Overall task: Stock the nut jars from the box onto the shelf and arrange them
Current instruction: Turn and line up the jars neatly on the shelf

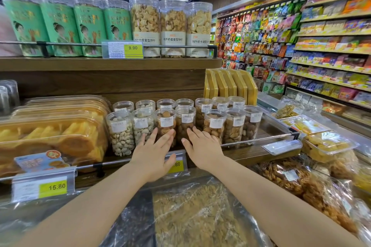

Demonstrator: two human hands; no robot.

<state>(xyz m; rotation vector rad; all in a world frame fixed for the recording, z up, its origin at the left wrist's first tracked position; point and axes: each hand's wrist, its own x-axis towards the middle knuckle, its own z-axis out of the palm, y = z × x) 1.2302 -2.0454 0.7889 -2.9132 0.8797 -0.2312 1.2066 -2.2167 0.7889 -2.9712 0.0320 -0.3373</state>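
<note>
Several clear nut jars with white labels stand in two rows on the wooden shelf (253,153). At the left are pistachio jars (120,132); brown nut jars fill the middle (185,121) and right (233,125). My left hand (152,154) reaches forward with straight, spread fingers whose tips touch the front of a brown nut jar (165,121). My right hand (202,147) lies beside it, fingers extended against the lower front of the middle jars. Neither hand holds anything. No box is in view.
A metal rail with price tags (41,186) runs along the shelf front. Trays of dried fruit (50,132) sit left of the jars, gold boxes (230,84) behind at the right. Tall biscuit jars (172,28) stand on the upper shelf. Bagged snacks (200,214) lie below my arms.
</note>
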